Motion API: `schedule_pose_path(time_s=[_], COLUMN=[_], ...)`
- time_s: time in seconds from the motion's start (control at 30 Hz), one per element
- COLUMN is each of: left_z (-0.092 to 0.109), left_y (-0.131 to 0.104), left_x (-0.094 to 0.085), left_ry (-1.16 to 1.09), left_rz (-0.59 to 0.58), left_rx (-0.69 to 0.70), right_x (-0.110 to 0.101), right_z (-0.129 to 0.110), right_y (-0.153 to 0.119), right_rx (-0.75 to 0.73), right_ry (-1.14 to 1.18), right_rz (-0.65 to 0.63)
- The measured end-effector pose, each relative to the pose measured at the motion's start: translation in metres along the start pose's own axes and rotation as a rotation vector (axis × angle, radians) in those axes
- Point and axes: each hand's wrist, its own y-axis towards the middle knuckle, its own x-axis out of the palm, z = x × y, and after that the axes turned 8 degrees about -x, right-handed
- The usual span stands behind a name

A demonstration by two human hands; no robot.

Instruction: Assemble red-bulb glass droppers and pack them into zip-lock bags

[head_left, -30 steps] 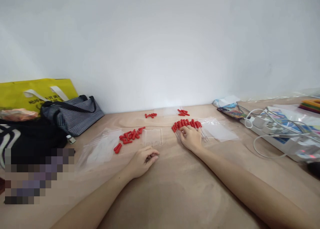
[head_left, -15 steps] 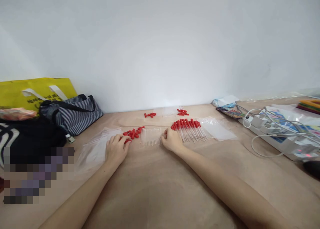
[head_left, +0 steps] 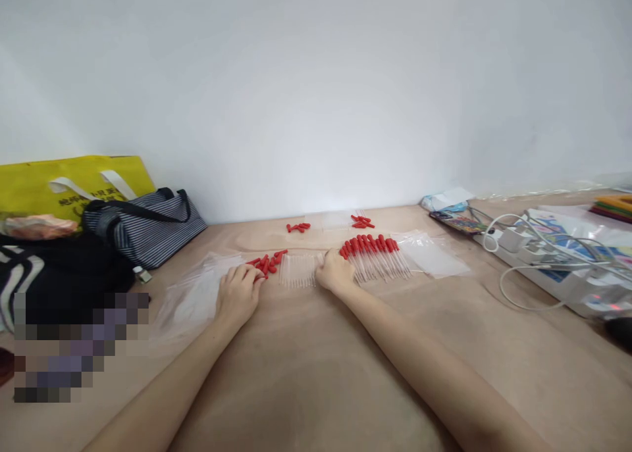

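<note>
My left hand (head_left: pixel 240 293) rests by a loose pile of red rubber bulbs (head_left: pixel 266 264), its fingertips together on a red bulb at the pile's near edge. My right hand (head_left: pixel 336 272) is closed at the right end of a row of thin clear tubes (head_left: pixel 297 271); what its fingers hold is too small to make out. Just right of that hand lies a fanned row of clear tubes with red bulbs on their ends (head_left: pixel 378 256). Clear plastic bags (head_left: pixel 197 294) lie beneath and left of my left hand.
More red bulbs (head_left: pixel 298 227) and a small bulb group (head_left: pixel 362 222) lie near the wall. Clear bags (head_left: pixel 434 254) are at right, beside a power strip (head_left: pixel 567 277) with white cables. A striped bag (head_left: pixel 153 228), yellow bag (head_left: pixel 29 182) and small bottle (head_left: pixel 142 274) stand left.
My left hand has moved slightly right, with its fingers drawn together at the red bulbs. My right hand has shifted a little and its fingers have curled over the end of the tube row.
</note>
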Motion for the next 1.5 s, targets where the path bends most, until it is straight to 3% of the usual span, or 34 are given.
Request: schedule_pose_path(time_s=[0.13,0.33,0.47,0.63,1.03,1.3,1.5], left_z=[0.02,0.055,0.071,0.078,0.082,0.088,0.086], left_y=[-0.009,-0.021,-0.019,-0.019,-0.02,-0.019,-0.02], left_x=[0.001,-0.002,-0.004,-0.001,-0.002,-0.004,-0.004], left_ry=[-0.281,-0.586,-0.656,-0.69,-0.675,-0.852,-0.804], left_rz=[-0.011,-0.175,-0.253,-0.279,-0.389,-0.465,-0.458], left_rx=[0.05,0.003,0.074,0.112,0.104,-0.003,0.009], right_x=[-0.005,-0.013,-0.013,-0.01,-0.012,-0.011,-0.013], right_z=[0.013,0.061,0.085,0.088,0.083,0.083,0.082], right_y=[-0.009,-0.035,-0.048,-0.055,-0.059,-0.06,-0.06], right_rx=[-0.068,-0.599,-0.778,-0.809,-0.847,-0.909,-0.958], right_ry=[0.022,0.11,0.206,0.24,0.085,0.094,0.097], right_rz=[0.039,0.175,0.197,0.185,0.17,0.162,0.13])
